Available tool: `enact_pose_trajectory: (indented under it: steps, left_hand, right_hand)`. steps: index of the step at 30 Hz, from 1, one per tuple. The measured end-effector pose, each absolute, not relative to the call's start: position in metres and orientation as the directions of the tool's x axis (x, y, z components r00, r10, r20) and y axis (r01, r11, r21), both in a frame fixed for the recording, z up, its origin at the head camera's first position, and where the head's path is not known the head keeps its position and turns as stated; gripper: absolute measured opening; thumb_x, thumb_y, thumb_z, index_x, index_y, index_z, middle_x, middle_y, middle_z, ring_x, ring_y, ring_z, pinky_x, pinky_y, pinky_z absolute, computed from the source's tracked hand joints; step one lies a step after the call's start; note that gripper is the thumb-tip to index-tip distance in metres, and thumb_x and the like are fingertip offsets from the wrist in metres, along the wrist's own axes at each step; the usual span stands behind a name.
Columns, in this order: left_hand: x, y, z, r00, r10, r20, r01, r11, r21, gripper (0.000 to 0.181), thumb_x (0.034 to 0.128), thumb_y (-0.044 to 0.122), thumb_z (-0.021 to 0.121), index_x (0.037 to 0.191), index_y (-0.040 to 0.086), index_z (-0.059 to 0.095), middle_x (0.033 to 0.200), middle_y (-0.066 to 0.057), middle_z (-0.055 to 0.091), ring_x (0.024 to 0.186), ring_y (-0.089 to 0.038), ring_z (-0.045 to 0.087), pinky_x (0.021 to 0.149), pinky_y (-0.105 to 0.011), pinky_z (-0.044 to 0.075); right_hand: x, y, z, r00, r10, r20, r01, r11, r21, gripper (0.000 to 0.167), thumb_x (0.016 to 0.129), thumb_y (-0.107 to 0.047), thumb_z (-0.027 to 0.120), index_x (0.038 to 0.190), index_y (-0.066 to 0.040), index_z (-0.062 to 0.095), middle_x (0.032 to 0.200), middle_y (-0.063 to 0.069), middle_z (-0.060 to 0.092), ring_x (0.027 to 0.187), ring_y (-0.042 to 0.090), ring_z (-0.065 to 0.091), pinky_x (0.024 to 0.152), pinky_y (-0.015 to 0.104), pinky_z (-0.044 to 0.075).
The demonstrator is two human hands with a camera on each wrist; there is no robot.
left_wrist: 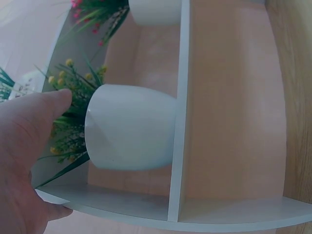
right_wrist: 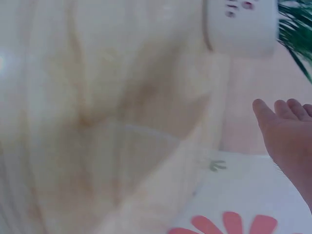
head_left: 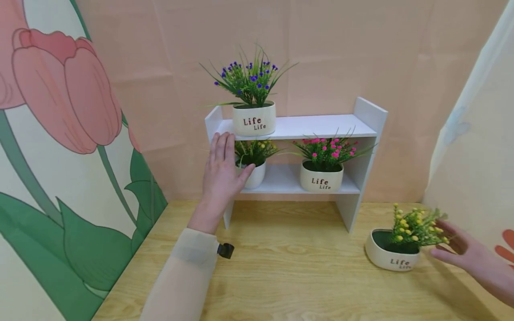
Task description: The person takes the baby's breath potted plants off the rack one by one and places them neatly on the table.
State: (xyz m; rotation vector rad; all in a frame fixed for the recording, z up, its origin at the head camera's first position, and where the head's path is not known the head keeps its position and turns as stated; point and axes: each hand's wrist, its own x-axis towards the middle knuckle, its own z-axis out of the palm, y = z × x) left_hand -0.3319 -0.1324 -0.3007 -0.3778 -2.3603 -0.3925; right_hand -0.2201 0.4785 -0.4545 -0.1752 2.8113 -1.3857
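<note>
A wood-grained surface (head_left: 281,276) lies beneath everything, with a white two-tier shelf (head_left: 317,125) standing toward its far side. Three planted pots sit on the shelf: a blue-flowered pot (head_left: 254,120) at the left of the upper board, a pink-flowered pot (head_left: 321,180) at the right of the lower board, and a partly hidden yellow-flowered shelf pot (head_left: 257,176) at the lower left. The lone yellow pot (head_left: 393,256) is apart from these, on the surface, in front of the shelf and to its right. It is oblong; its long axis runs mainly left to right, the right end angled slightly toward the person, so a narrow end faces the right hand (head_left: 467,254). That hand is much the nearer, since the left hand (head_left: 220,178) is well away at the shelf's left end, its fingers straight and thumb spread wide; whether they touch the panel is unclear. From the right hand's fingers (right_wrist: 282,111) the lone yellow pot lies just to the left. Those fingers stand wide from the thumb and hold nothing; the right wrist view shows background between them and the pot wall. Some tips pass behind the yellow blooms (head_left: 409,229) in the head view, so I cannot tell whether they touch.
</note>
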Motion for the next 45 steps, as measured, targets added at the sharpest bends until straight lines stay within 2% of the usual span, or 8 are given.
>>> enact_pose_trajectory:
  steps: [1,5,9,22,27,33,40,45]
  left_hand:
    - [-0.332,-0.132,-0.301,-0.71,0.16,0.686,0.373,0.912,0.173,0.101,0.1036,0.054,0.074,0.173,0.004,0.021,0.178,-0.015,0.022,0.17,-0.033,0.004,0.136,-0.049,0.017]
    - [-0.332,-0.132,-0.301,-0.707,0.16,0.689,0.376,0.91,0.173,0.101,0.1035,0.053,0.075,0.173,0.004,0.021,0.178,-0.015,0.022,0.17,-0.034,0.004,0.136,-0.05,0.018]
    - [-0.332,-0.131,-0.3,-0.701,0.163,0.694,0.383,0.907,0.174,0.1,0.1033,0.052,0.076,0.172,0.003,0.022,0.177,-0.016,0.023,0.169,-0.035,0.005,0.135,-0.052,0.02]
    - [-0.332,-0.131,-0.3,-0.72,0.156,0.677,0.366,0.913,0.179,0.102,0.1035,0.054,0.075,0.174,0.005,0.019,0.179,-0.015,0.02,0.17,-0.033,0.003,0.135,-0.053,0.02]
    - [-0.332,-0.131,-0.3,-0.725,0.151,0.672,0.362,0.914,0.184,0.102,0.1029,0.054,0.075,0.174,0.006,0.019,0.179,-0.014,0.02,0.17,-0.033,0.003,0.135,-0.053,0.02]
    - [-0.332,-0.131,-0.299,-0.723,0.148,0.675,0.358,0.916,0.182,0.103,0.1025,0.054,0.076,0.174,0.006,0.019,0.179,-0.014,0.02,0.17,-0.033,0.003,0.135,-0.053,0.019]
    - [-0.333,-0.131,-0.3,-0.714,0.157,0.682,0.361,0.917,0.167,0.103,0.1022,0.055,0.076,0.173,0.005,0.021,0.178,-0.015,0.022,0.17,-0.034,0.005,0.135,-0.052,0.018]
    - [-0.335,-0.133,-0.301,-0.697,0.169,0.697,0.37,0.917,0.148,0.102,0.1023,0.054,0.076,0.172,0.003,0.023,0.178,-0.016,0.024,0.169,-0.036,0.007,0.136,-0.049,0.015]
  right_hand:
    - [-0.218,0.48,-0.45,-0.992,-0.105,0.064,-0.116,0.623,-0.774,0.092,0.118,-0.022,0.057,0.172,-0.002,-0.016,0.183,0.02,-0.003,0.168,0.022,0.014,0.083,0.003,0.041]
    - [-0.216,0.491,-0.446,-0.941,-0.146,0.304,-0.332,0.564,-0.756,0.092,0.111,0.007,0.058,0.179,-0.022,0.003,0.165,-0.032,0.029,0.128,-0.032,0.035,0.093,-0.001,0.039]
    - [-0.22,0.497,-0.429,-0.883,-0.171,0.436,-0.458,0.51,-0.728,0.099,0.103,0.021,0.057,0.178,-0.026,0.013,0.163,-0.033,0.036,0.131,-0.027,0.041,0.094,-0.002,0.041]
    - [-0.23,0.455,-0.353,-0.807,-0.212,0.552,-0.571,0.519,-0.636,0.098,0.098,0.027,0.059,0.177,-0.015,0.02,0.177,-0.013,0.031,0.144,-0.019,0.038,0.109,0.003,0.035]
    - [-0.221,0.415,-0.314,-0.833,-0.187,0.52,-0.521,0.581,-0.625,0.102,0.099,0.022,0.066,0.178,-0.021,0.018,0.181,-0.007,0.025,0.148,-0.015,0.033,0.116,0.005,0.03]
    - [-0.215,0.373,-0.271,-0.891,-0.201,0.407,-0.429,0.663,-0.614,0.099,0.105,0.0,0.074,0.178,-0.035,0.017,0.182,-0.011,0.023,0.149,-0.01,0.033,0.101,0.001,0.037]
    - [-0.225,0.322,-0.235,-0.899,-0.233,0.371,-0.426,0.666,-0.613,0.092,0.107,-0.015,0.076,0.176,-0.041,0.021,0.181,-0.007,0.027,0.165,0.042,0.024,0.099,0.0,0.036]
    - [-0.237,0.28,-0.21,-0.884,-0.261,0.387,-0.46,0.624,-0.632,0.093,0.105,-0.016,0.079,0.177,-0.038,0.023,0.179,0.004,0.033,0.16,0.051,0.03,0.098,0.001,0.04]
